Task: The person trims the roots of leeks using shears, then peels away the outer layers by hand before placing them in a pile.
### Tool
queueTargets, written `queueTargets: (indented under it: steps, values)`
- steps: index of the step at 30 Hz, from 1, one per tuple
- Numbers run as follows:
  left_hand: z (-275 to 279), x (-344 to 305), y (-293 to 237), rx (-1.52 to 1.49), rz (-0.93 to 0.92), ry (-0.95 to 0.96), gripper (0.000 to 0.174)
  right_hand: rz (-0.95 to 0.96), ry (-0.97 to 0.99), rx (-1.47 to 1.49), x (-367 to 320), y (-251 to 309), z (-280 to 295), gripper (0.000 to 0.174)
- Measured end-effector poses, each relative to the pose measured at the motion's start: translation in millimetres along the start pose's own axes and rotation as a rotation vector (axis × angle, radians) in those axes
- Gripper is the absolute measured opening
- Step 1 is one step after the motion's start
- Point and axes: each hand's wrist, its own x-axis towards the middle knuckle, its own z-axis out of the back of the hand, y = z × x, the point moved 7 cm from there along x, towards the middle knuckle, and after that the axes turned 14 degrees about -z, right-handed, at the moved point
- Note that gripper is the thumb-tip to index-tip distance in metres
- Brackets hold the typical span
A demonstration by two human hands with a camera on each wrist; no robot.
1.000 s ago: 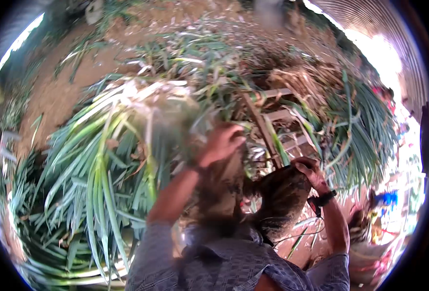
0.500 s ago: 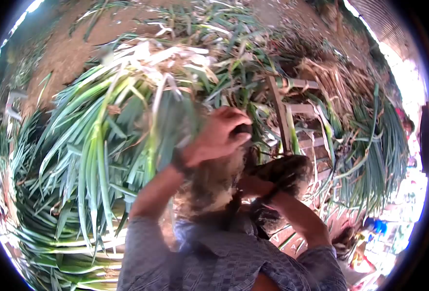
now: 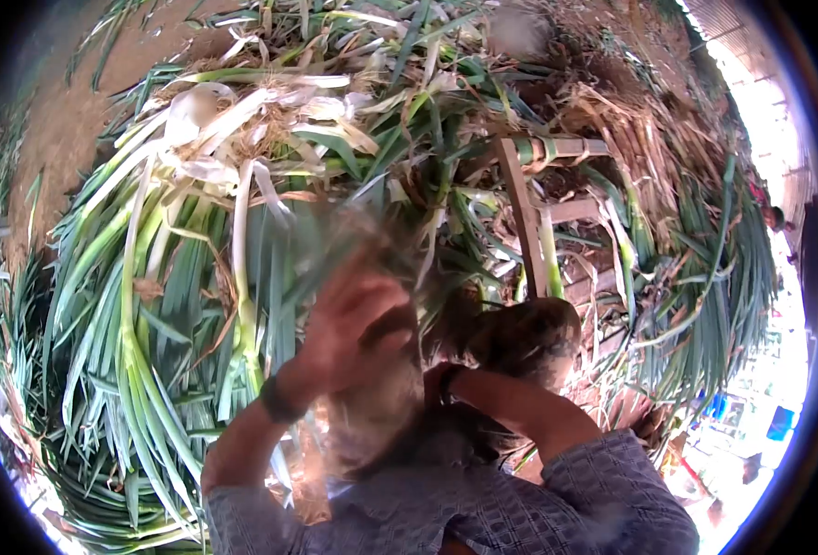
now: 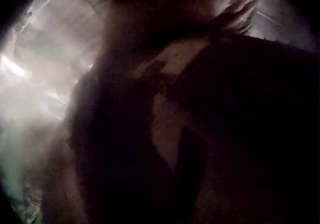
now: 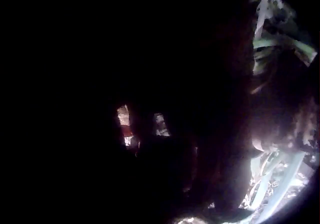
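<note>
In the head view my left hand (image 3: 358, 324) is blurred and raised over the left knee, beside the pile of long green onions or leeks (image 3: 173, 342). Its fingers are loosely bent, with a dark gap towards the thumb and nothing visible held. My right forearm (image 3: 511, 402) reaches inward across the lap; the right hand (image 3: 434, 381) is mostly hidden between the legs, so its grip cannot be seen. The dark, stained right knee (image 3: 529, 338) is beyond it. Both wrist views are very dark and show no clear grip.
A wooden slatted frame (image 3: 522, 217) lies beyond the right knee, with loose stalks on it. Another bundle of green leaves (image 3: 705, 296) spreads at the right, by dry brown leaves (image 3: 613, 139). Bare soil (image 3: 67, 120) shows at the upper left.
My left hand has moved left and lower in the picture. My right hand has left the right knee and gone inward between the legs. The head view has shifted.
</note>
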Motion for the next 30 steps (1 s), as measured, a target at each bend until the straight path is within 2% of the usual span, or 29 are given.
queueTargets:
  steps: [1, 4, 7, 12, 15, 18, 22, 23, 24, 26, 30]
  values:
    - [5, -1, 2, 0.000, -0.002, -0.055, 0.040, 0.026, 0.023, -0.002, 11, 5, 4, 0.033]
    - [16, 2, 13, 0.006, 0.067, 0.043, 0.040, 0.102, 0.083, 0.007, 44, 18, 15, 0.032]
    - [28, -15, 35, -0.012, 0.178, 0.042, 0.041, 0.185, 0.147, 0.019, 68, 26, 26, 0.031]
    - [49, -21, 45, -0.005, 0.276, -0.058, 0.041, 0.307, 0.232, 0.018, 69, 37, 53, 0.029]
    - [57, -23, 35, 0.128, 0.294, -0.124, 0.044, 0.387, 0.299, 0.001, 46, 44, 74, 0.028]
    - [61, -43, 5, 0.234, 0.306, -0.299, 0.048, 0.429, 0.373, -0.010, 16, 38, 101, 0.028]
    - [42, -63, -32, 0.312, 0.396, -0.402, 0.041, 0.388, 0.477, 0.028, -26, 25, 129, 0.026]
    - [39, -62, -41, 0.298, 0.336, -0.461, 0.040, 0.369, 0.497, 0.062, -35, 24, 135, 0.026]
    - [32, -65, -45, 0.322, 0.389, -0.475, 0.038, 0.355, 0.508, 0.087, -45, 22, 141, 0.026]
    - [24, -68, -60, 0.402, 0.351, -0.510, 0.039, 0.340, 0.528, 0.142, -64, 16, 149, 0.025]
    - [19, -69, -56, 0.459, 0.325, -0.476, 0.040, 0.310, 0.584, 0.239, -96, -1, 168, 0.024]
